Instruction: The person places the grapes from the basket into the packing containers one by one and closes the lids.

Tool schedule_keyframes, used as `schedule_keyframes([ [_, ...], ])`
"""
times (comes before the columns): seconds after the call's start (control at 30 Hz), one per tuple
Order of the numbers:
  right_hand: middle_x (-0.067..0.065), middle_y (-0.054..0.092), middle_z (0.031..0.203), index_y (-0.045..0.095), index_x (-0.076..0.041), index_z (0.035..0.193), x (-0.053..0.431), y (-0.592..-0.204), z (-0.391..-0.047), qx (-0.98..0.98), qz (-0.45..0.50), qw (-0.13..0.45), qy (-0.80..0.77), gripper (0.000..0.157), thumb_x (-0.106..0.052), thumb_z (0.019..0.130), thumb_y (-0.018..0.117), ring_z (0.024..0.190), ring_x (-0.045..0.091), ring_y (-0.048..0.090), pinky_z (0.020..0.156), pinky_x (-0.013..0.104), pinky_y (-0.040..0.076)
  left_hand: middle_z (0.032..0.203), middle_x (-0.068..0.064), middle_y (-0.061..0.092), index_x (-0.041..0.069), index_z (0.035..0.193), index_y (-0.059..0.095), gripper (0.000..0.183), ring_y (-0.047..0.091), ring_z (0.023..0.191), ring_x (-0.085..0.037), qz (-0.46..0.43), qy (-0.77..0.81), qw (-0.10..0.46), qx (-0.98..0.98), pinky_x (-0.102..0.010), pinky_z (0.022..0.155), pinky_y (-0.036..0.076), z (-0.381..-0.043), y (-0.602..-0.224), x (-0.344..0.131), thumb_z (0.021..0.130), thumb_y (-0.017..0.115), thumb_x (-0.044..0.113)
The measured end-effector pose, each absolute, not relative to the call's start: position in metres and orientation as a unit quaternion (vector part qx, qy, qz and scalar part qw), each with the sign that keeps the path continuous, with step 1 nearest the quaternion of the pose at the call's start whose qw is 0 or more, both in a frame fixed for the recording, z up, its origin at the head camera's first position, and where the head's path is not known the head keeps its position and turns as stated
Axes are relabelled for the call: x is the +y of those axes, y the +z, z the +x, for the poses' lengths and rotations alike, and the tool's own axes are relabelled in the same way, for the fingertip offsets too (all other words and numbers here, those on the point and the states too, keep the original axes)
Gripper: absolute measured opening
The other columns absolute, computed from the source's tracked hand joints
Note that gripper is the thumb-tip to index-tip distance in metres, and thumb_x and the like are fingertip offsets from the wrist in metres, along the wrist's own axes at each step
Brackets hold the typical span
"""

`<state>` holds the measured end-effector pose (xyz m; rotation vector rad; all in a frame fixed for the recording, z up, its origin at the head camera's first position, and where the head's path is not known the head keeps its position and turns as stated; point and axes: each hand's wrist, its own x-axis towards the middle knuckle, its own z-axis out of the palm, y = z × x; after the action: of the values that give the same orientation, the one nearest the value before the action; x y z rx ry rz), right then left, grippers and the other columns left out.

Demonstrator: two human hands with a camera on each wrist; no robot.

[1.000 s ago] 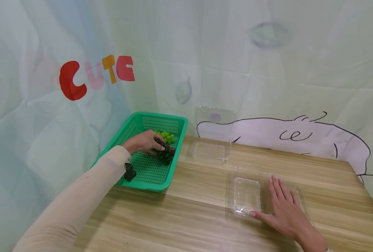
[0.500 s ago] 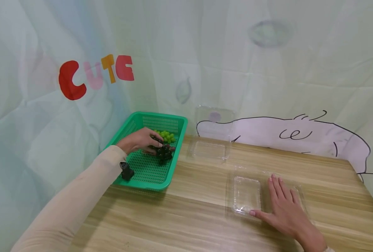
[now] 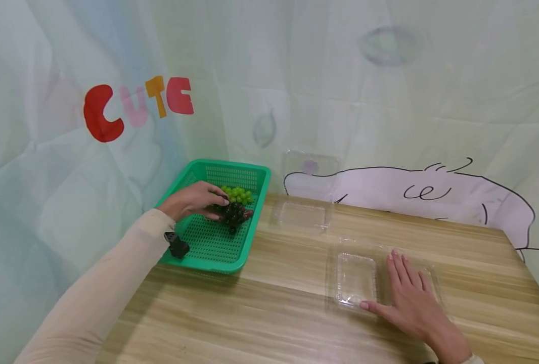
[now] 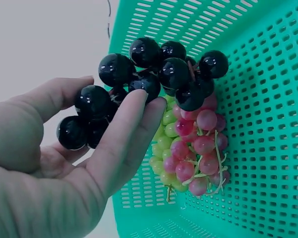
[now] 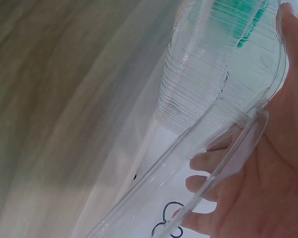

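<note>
In the left wrist view my left hand grips a bunch of black grapes, thumb on one side and fingers curled round the other. The hand is inside the green basket. Red grapes and green grapes lie together beyond the black bunch. My right hand rests with straight fingers over one half of an opened clear plastic box. Its thumb reaches to the other half. Up close in the right wrist view, the box's ribbed wall is see-through.
Another opened clear box stands behind, its lid upright against the curtain. The wooden table runs along the front. A small black device is strapped under the left wrist.
My left hand has drawn back a little to the left and upward, bringing the black grapes along inside the basket. The right hand has stayed in place on the clear box.
</note>
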<state>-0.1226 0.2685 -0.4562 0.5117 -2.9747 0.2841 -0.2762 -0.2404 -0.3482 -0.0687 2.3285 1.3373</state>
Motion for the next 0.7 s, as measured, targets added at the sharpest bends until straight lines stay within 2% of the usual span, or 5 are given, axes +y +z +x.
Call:
schedule_keyframes([
  [0.3,0.024,0.013,0.167,0.008,0.002,0.161,0.268,-0.454,-0.122,-0.98,0.164,0.051,0.097,0.123,-0.075,0.082,0.063,0.152,0.045,0.017,0.113,0.071,0.021,0.151,-0.026,0.04,-0.002,0.147,0.046,0.05,0.073,0.097,-0.027,-0.035,0.534,0.211,0.818,-0.045,0.094,0.057,-0.27,-0.342,-0.248,0.103,0.059,0.017],
  [0.57,0.023,0.013,0.167,0.008,0.002,0.161,0.269,-0.454,-0.122,-0.98,0.166,0.055,0.096,0.123,-0.075,0.083,0.062,0.152,0.045,0.017,0.113,0.071,0.021,0.154,-0.025,0.036,-0.004,0.149,0.041,0.051,0.064,0.117,-0.031,-0.034,0.57,0.195,0.797,-0.045,0.103,0.052,-0.268,-0.333,-0.252,0.105,0.055,0.017],
  [0.7,0.024,0.013,0.167,0.008,0.002,0.161,0.269,-0.455,-0.122,-0.98,0.167,0.055,0.097,0.122,-0.075,0.083,0.063,0.152,0.045,0.017,0.113,0.071,0.022,0.154,-0.024,0.035,-0.005,0.149,0.041,0.051,0.069,0.106,-0.022,-0.033,0.579,0.19,0.792,-0.039,0.099,0.055,-0.266,-0.326,-0.254,0.106,0.054,0.018],
])
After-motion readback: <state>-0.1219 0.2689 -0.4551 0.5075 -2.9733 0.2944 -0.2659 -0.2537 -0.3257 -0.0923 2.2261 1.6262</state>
